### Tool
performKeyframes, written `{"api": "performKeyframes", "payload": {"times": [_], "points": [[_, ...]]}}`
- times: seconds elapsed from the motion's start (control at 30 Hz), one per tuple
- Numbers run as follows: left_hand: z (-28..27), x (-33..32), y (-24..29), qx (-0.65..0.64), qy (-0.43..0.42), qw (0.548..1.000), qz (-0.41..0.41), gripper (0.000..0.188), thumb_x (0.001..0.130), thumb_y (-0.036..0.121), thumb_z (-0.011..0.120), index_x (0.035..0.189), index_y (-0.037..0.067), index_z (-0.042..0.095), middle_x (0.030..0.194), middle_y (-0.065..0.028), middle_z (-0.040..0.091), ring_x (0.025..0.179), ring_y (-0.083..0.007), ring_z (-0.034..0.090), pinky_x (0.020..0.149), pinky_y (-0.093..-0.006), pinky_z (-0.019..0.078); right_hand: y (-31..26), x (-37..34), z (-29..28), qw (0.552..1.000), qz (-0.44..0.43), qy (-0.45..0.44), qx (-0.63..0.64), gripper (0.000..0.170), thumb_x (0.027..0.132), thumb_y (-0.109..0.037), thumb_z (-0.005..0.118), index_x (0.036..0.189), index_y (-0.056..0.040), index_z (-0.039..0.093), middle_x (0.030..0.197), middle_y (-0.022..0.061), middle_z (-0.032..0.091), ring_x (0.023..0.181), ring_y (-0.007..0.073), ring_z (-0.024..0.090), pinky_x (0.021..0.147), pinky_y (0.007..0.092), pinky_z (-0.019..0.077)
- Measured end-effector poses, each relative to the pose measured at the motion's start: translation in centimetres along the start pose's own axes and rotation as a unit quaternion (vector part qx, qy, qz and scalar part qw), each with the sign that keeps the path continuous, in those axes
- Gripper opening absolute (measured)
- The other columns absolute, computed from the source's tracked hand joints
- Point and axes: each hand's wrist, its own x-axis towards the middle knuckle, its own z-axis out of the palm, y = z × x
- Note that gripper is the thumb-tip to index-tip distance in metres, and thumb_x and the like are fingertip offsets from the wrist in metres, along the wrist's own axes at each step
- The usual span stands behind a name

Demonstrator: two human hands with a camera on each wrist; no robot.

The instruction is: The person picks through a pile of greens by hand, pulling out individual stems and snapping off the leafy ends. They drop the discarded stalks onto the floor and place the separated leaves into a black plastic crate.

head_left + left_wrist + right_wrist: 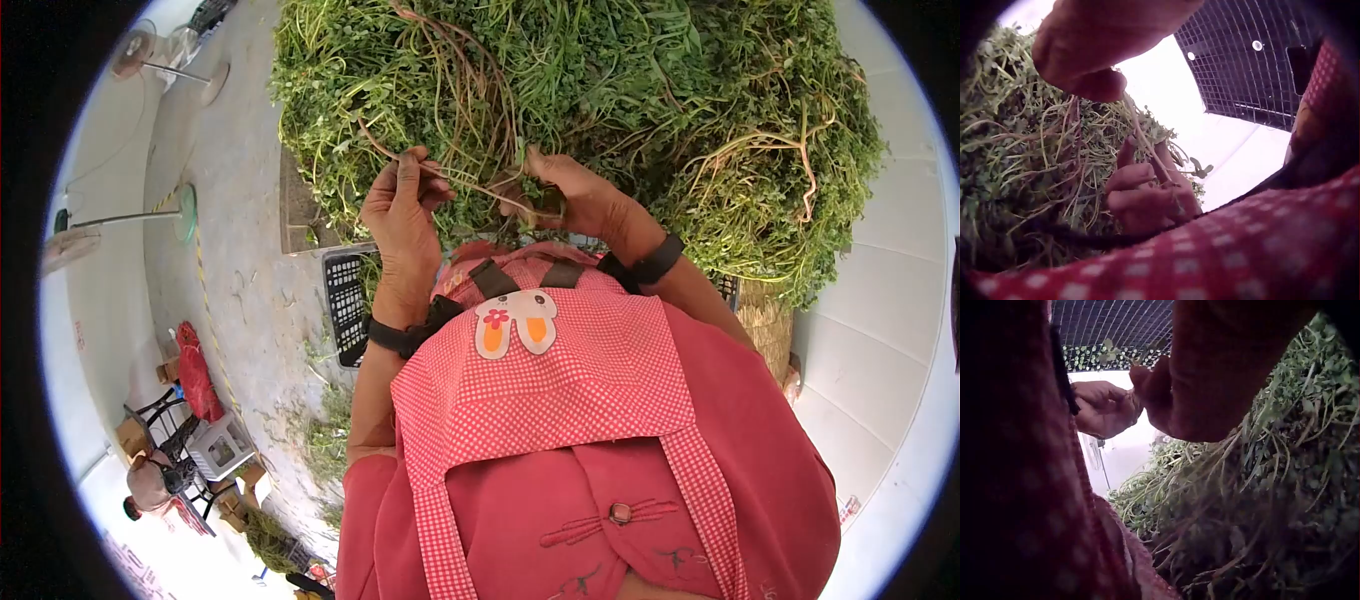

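My L hand (pixel 405 210) is up at the greens pile's (pixel 620 80) near edge, thumb raised, pinching a thin stem (pixel 490 192). My R hand (pixel 590 200), fingers curled, grips same stem's other end, also by pile's near edge. Stem spans betw. them, before the pile; forearms (pixel 375 400) reach fwd twd pile.
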Motion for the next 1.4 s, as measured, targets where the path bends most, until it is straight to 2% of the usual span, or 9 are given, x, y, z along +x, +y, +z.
{"api": "performKeyframes", "payload": {"times": [0.1, 0.2, 0.27, 0.37, 0.57, 0.73, 0.93, 1.23, 1.4], "points": [[0.1, 0.0, -0.3, 0.008, 0.008, 1.0, -0.002, 0.021, 0.091, 0.016, 0.054, 0.101, -0.002, 0.059, 0.081, -0.0063, 0.062, 0.064, -0.0121, 0.059, 0.057, -0.0265, 0.0534, 0.4, 0.4, -0.6, 0.996, -0.046, -0.072, 0.011, 0.031, 0.093, -0.03, 0.05, 0.096, -0.0007, 0.059, 0.084, 0.0085, 0.063, 0.059, 0.0063, 0.053, 0.049, 0.0171, 0.0438], [0.3, -0.2, -0.1, 0.022, 0.011, 1.0, -0.001, 0.021, 0.091, 0.016, 0.054, 0.1, -0.002, 0.06, 0.08, -0.0063, 0.061, 0.064, -0.0117, 0.058, 0.056, -0.0261, 0.0532, 0.7, 0.6, -0.3, 0.995, -0.082, 0.009, 0.059, 0.028, 0.093, -0.028, 0.05, 0.087, -0.002, 0.058, 0.074, 0.0032, 0.06, 0.052, 0.0037, 0.048, 0.044, 0.0157, 0.0387], [0.4, -0.2, -0.1, 0.022, 0.032, 0.999, 0.002, 0.02, 0.091, 0.015, 0.054, 0.098, -0.002, 0.06, 0.078, -0.0064, 0.061, 0.064, -0.0119, 0.058, 0.056, -0.0257, 0.0521, 0.9, 1.0, -1.4, 0.986, -0.099, -0.131, 0.035, 0.025, 0.093, -0.025, 0.05, 0.081, -0.0039, 0.054, 0.069, -0.0002, 0.055, 0.048, 0.0036, 0.043, 0.042, 0.0155, 0.0359], [-0.3, 0.3, -0.8, -0.029, 0.075, 0.997, 0.004, 0.02, 0.091, 0.016, 0.053, 0.095, -0.002, 0.061, 0.075, -0.0059, 0.061, 0.059, -0.0116, 0.058, 0.053, -0.0255, 0.052, 0.7, -0.1, -1.0, 0.985, -0.085, -0.153, 0.0, 0.03, 0.095, -0.027, 0.046, 0.075, -0.0059, 0.054, 0.063, -0.0027, 0.05, 0.049, 0.0028, 0.042, 0.041, 0.0158, 0.0322], [-1.9, 0.9, -0.1, -0.003, 0.124, 0.991, 0.059, 0.018, 0.091, 0.015, 0.054, 0.094, -0.001, 0.061, 0.073, -0.0053, 0.06, 0.059, -0.0124, 0.058, 0.053, -0.026, 0.0522, -0.3, -2.2, -1.6, 0.99, -0.108, -0.058, 0.075, 0.023, 0.09, -0.021, 0.049, 0.076, -0.0044, 0.054, 0.07, 0.0029, 0.054, 0.049, 0.007, 0.043, 0.043, 0.017, 0.0355], [-0.9, 0.7, 0.4, -0.002, 0.109, 0.992, 0.063, 0.018, 0.09, 0.015, 0.054, 0.098, -0.001, 0.06, 0.078, -0.0064, 0.062, 0.064, -0.014, 0.06, 0.057, -0.027, 0.0529, 0.0, -1.0, -2.4, 0.99, -0.031, -0.132, -0.029, 0.025, 0.086, -0.021, 0.051, 0.098, -0.0002, 0.058, 0.094, 0.0143, 0.063, 0.071, 0.0152, 0.061, 0.049, 0.0205, 0.0445], [-0.7, 0.4, 0.5, -0.001, 0.089, 0.991, 0.102, 0.02, 0.092, 0.016, 0.053, 0.098, -0.001, 0.061, 0.079, -0.0068, 0.062, 0.065, -0.0147, 0.06, 0.057, -0.0279, 0.0527, 0.5, -0.5, -2.5, 0.998, -0.035, 0.012, -0.053, 0.038, 0.092, -0.037, 0.048, 0.094, -0.0007, 0.057, 0.089, 0.0114, 0.063, 0.063, 0.0112, 0.06, 0.042, 0.0178, 0.041], [-0.6, 0.6, 0.2, 0.007, 0.048, 0.994, 0.094, 0.021, 0.092, 0.016, 0.051, 0.101, -0.001, 0.059, 0.081, -0.0084, 0.062, 0.066, -0.0151, 0.06, 0.06, -0.0299, 0.0527, 0.3, 0.1, -0.7, 0.994, 0.015, -0.098, -0.048, 0.043, 0.089, -0.043, 0.052, 0.093, -0.0006, 0.059, 0.086, 0.0089, 0.064, 0.06, 0.0094, 0.058, 0.045, 0.0172, 0.0412], [-0.4, 0.4, 0.3, 0.018, 0.054, 0.995, 0.077, 0.021, 0.093, 0.015, 0.048, 0.102, -0.001, 0.058, 0.09, -0.0119, 0.065, 0.066, -0.0153, 0.062, 0.058, -0.0281, 0.0539, 0.3, 0.2, 0.3, 0.994, 0.011, -0.057, -0.094, 0.031, 0.091, -0.033, 0.05, 0.078, -0.0054, 0.054, 0.064, -0.0009, 0.052, 0.048, 0.0052, 0.045, 0.043, 0.0187, 0.0355]]}}
